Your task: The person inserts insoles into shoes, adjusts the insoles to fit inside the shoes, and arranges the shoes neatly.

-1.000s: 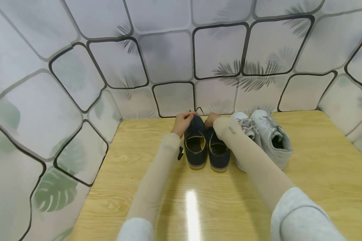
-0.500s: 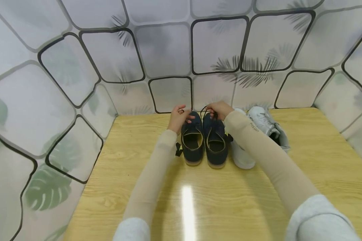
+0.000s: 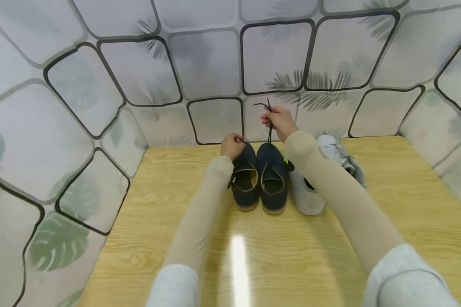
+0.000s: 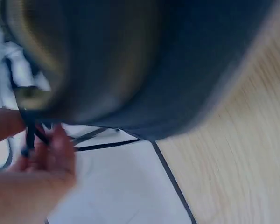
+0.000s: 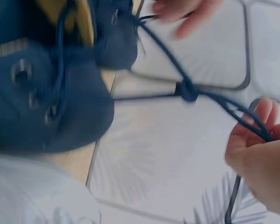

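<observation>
Two navy lace-up shoes stand side by side, toes to the wall: a left one (image 3: 246,196) and a right one (image 3: 273,198). My right hand (image 3: 279,121) is raised over the right shoe's toe, pinching its dark shoelace (image 3: 270,133). The lace is stretched taut, with a knot (image 5: 189,91) in it short of the fingers in the right wrist view. My left hand (image 3: 232,146) is at the left shoe's toe. In the blurred left wrist view, a dark lace (image 4: 30,137) lies between the thumb and fingers of that hand.
A pair of white sneakers stands to the right: the near one (image 3: 309,200) is partly behind my right forearm, the far one (image 3: 332,147) beyond it. A small black tab (image 3: 290,165) sticks out beside the right navy shoe. Patterned wall (image 3: 215,64) rises behind the wooden surface (image 3: 169,187).
My right hand has moved from the right shoe's toe up and toward the wall, drawing the lace up. My left hand's fingers, spread half a second ago, have curled at the left shoe's toe.
</observation>
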`<state>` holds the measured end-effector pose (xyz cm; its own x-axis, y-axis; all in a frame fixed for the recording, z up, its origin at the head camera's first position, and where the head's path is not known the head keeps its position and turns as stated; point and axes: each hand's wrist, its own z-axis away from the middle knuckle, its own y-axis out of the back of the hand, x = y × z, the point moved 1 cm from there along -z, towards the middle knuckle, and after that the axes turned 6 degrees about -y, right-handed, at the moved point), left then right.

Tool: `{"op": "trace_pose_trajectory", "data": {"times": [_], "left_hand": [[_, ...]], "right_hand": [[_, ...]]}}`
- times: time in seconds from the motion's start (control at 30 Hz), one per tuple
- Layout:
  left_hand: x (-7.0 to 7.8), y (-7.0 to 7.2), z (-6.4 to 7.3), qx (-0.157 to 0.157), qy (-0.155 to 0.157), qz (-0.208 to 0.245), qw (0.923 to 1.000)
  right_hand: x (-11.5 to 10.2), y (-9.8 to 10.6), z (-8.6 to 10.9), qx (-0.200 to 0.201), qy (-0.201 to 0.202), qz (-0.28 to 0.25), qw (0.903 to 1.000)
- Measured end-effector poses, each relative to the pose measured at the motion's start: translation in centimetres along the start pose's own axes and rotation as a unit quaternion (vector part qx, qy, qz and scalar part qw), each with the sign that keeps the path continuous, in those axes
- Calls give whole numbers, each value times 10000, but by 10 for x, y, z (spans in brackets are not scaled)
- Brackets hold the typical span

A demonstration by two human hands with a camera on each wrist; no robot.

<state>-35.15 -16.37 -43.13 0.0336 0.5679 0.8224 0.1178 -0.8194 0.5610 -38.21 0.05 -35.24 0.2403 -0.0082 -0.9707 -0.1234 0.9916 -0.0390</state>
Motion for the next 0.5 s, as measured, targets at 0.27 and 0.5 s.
{"op": "trace_pose_trajectory", "data": {"times": [0.27,0.5], "left_hand": [[49,24,35,458,-2026,2407,9481],[49,19,3,-284,-1727,969,9798]], "right_hand": [[3,20,-3,297,612,-74,9977],[-2,23,-3,-409,-84,1662,9852]]}}
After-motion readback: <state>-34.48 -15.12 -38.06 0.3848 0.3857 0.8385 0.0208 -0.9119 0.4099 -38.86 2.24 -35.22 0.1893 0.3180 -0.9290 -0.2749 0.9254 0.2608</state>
